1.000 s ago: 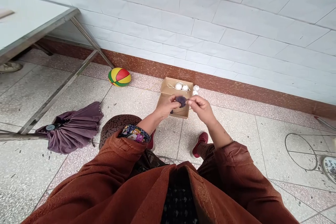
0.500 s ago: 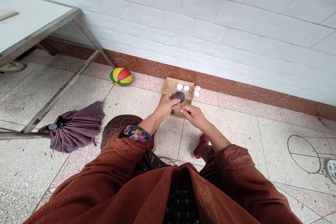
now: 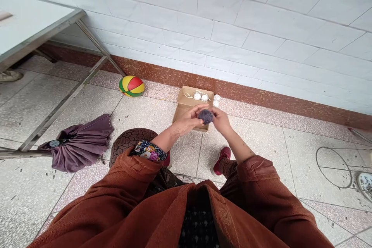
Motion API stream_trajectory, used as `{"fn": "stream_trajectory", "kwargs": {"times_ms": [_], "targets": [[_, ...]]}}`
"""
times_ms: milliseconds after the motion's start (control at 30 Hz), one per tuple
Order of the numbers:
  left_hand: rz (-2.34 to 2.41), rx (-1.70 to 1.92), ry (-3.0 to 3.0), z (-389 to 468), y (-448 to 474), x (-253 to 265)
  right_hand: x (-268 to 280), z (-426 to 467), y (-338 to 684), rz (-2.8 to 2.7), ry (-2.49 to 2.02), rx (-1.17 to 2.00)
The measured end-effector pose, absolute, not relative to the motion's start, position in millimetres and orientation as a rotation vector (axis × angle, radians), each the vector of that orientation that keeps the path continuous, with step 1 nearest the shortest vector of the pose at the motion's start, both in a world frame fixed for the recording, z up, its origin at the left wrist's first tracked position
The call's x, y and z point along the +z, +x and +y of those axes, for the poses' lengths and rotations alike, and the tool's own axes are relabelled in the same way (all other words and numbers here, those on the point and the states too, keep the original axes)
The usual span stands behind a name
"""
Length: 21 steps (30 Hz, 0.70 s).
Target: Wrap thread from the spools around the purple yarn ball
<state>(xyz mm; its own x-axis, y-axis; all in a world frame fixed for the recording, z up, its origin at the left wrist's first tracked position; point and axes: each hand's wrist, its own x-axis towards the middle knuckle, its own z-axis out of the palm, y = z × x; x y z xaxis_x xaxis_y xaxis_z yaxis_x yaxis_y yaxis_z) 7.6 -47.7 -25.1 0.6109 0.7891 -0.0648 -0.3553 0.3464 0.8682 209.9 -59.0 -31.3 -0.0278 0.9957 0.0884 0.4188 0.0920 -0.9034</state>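
- We look down on a speckled tile floor (image 3: 247,143) that meets a pale tiled wall (image 3: 174,19), with a reddish-brown skirting (image 3: 162,70) between them.
- Between the two hands we see a ball of dark purple-grey yarn (image 3: 206,116), held up in front of an open cardboard box (image 3: 182,101).
- The left hand (image 3: 186,121) grips the ball: we see its thumb at the near side and its fingers reaching along the far side, opened only about as wide as the ball.
- The right hand (image 3: 221,120) has its fingers bent in close together at the ball's right edge; we cannot tell whether they pinch a strand.
- In the far half of the box we see two white balls (image 3: 197,95), and two more lie on the floor just beside its right edge.
- Farther left, we see a striped toy ball (image 3: 131,86) near the table leg (image 3: 95,40) and a purple umbrella (image 3: 84,147) lying on the floor.
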Motion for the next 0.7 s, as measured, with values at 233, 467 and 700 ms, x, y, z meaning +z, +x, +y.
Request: {"fn": "stream_trajectory", "kwargs": {"times_ms": [233,467,700], "targets": [[0.992,0.989,0.902,-33.9,9.8,-34.5,-17.9,-86.9,204.2,-1.872,-1.144,1.009],[0.767,0.781,0.979,-44.9,4.4,-24.7,-14.0,-55.7,212.8,-1.518,-1.292,0.875],[0.664,0.93,0.768,-42.1,4.8,-22.6,-32.9,-66.7,196.0,-1.675,-1.346,0.999]]}}
